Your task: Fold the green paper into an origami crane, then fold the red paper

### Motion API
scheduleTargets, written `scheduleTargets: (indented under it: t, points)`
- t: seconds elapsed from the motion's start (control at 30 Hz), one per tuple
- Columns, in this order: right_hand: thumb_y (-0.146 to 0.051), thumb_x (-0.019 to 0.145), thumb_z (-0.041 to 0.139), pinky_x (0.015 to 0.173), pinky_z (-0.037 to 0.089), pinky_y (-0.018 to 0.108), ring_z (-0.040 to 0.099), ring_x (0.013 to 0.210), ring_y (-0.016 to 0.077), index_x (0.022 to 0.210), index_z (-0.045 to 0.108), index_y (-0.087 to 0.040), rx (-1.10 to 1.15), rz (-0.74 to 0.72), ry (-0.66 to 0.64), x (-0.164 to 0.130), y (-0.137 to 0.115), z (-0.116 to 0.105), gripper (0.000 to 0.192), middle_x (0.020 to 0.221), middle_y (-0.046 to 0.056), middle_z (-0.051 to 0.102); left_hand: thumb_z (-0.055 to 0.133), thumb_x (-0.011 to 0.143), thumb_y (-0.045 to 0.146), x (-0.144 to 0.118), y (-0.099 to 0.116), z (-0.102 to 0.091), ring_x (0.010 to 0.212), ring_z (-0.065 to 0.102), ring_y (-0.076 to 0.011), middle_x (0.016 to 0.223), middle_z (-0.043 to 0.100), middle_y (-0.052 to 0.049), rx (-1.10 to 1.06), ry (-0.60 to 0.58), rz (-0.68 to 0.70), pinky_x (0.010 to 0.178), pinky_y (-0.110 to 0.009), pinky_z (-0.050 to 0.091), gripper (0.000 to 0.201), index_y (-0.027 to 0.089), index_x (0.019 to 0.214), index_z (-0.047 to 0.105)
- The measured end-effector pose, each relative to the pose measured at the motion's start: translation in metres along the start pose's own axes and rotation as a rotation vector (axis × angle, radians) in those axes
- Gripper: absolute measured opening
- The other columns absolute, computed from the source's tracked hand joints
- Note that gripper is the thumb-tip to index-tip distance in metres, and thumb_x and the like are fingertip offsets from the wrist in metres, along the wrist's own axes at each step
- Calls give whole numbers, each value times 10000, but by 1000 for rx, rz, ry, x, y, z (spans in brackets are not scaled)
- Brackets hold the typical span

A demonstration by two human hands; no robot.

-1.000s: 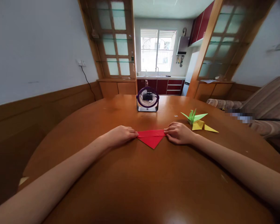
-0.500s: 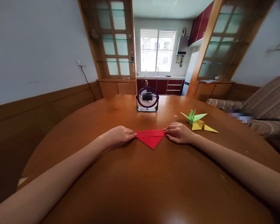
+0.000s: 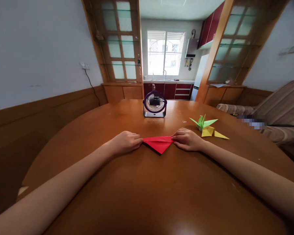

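A red paper (image 3: 159,144), folded into a triangle that points toward me, lies on the round wooden table (image 3: 147,189). My left hand (image 3: 125,142) pinches its left corner with curled fingers. At the right corner my right hand (image 3: 188,139) does the same, fingertips pressed on the paper's top edge. Both forearms rest on the table top.
A green paper crane (image 3: 203,121) and a yellow folded paper (image 3: 212,132) lie just beyond my right hand. A small purple desk fan (image 3: 155,104) stands at the table's far side. A sofa (image 3: 279,114) is on the right, a kitchen behind.
The red triangle looks slightly narrower and its near tip has drawn back a little; both hands stay at its corners, barely shifted.
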State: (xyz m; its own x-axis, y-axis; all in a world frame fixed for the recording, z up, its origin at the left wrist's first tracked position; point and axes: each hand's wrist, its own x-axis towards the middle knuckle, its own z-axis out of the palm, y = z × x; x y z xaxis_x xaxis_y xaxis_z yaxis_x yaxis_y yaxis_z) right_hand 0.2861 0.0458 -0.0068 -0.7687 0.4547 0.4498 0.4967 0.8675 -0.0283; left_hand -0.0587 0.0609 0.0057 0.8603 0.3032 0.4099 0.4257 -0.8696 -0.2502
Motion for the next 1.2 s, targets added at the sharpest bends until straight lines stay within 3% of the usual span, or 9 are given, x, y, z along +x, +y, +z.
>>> scheduleTargets:
  t: [0.13, 0.3, 0.5, 0.57, 0.67, 0.83, 0.97, 1.07, 1.2]
  points:
    - [-317, 905, 526, 844, 474, 426, 630, 871, 229, 1026, 700, -212, -19, -9, 19, 1, 0, 1, 237, 941, 94, 701, 365, 955, 224, 1, 5, -4, 661, 592, -131, 770, 640, -40, 60, 9, -12, 613, -247, 455, 278, 183, 900, 635]
    - [-283, 914, 506, 873, 463, 430, 613, 850, 222, 961, 691, -210, -40, 15, 47, 3, -3, 3, 205, 900, 87, 687, 403, 939, 247, 3, 11, -5, 679, 604, -137, 852, 665, -50, -20, 74, -150, 616, -247, 441, 215, 166, 941, 603]
    - [-344, 923, 493, 716, 477, 340, 595, 759, 194, 839, 657, -188, 217, 317, 204, 9, -11, 6, 242, 808, 63, 666, 477, 905, 280, 8, 14, -3, 731, 613, -139, 883, 680, -26, -300, 246, -533, 666, -247, 454, 182, 181, 953, 620]
    - [-383, 900, 532, 688, 472, 311, 593, 746, 180, 866, 649, -182, 340, 418, 239, 10, -11, 7, 236, 823, 47, 666, 496, 899, 304, 10, 13, -2, 728, 609, -146, 876, 686, -22, -378, 248, -632, 656, -250, 449, 199, 185, 959, 643]
    - [-405, 850, 601, 602, 437, 268, 552, 658, 150, 1054, 613, -176, 428, 513, 241, 9, -8, 12, 307, 766, 12, 629, 518, 889, 338, 11, 9, 2, 672, 578, -149, 791, 668, -10, -418, 183, -709, 620, -253, 421, 231, 192, 988, 667]
    - [-345, 846, 608, 575, 412, 247, 516, 601, 129, 1189, 537, -172, 349, 490, 156, 7, -6, 17, 391, 703, -21, 570, 535, 882, 386, 6, 2, 10, 628, 555, -165, 692, 591, 5, -366, 27, -737, 596, -262, 400, 335, 193, 1147, 606]
    - [-288, 867, 577, 718, 475, 326, 577, 755, 182, 1116, 585, -162, 146, 352, 130, 8, -11, 16, 279, 827, 49, 612, 519, 901, 355, 5, 1, 10, 793, 618, -199, 889, 665, -45, -296, -75, -689, 707, -301, 456, 294, 189, 1129, 599]
    - [-253, 875, 572, 884, 457, 427, 574, 966, 242, 1071, 626, -178, -5, 232, 161, 8, -13, 15, 217, 1033, 114, 611, 513, 907, 317, 5, 2, 9, 936, 614, -230, 1025, 660, -84, -152, -81, -591, 830, -362, 477, 249, 177, 1074, 635]
    - [-182, 911, 506, 872, 471, 411, 592, 946, 222, 1012, 666, -194, -30, 90, 140, 8, -13, 16, 190, 1036, 103, 635, 482, 922, 236, 6, 4, 14, 1060, 588, -257, 1141, 633, -117, 4, -33, -419, 920, -428, 473, 248, 181, 1083, 662]
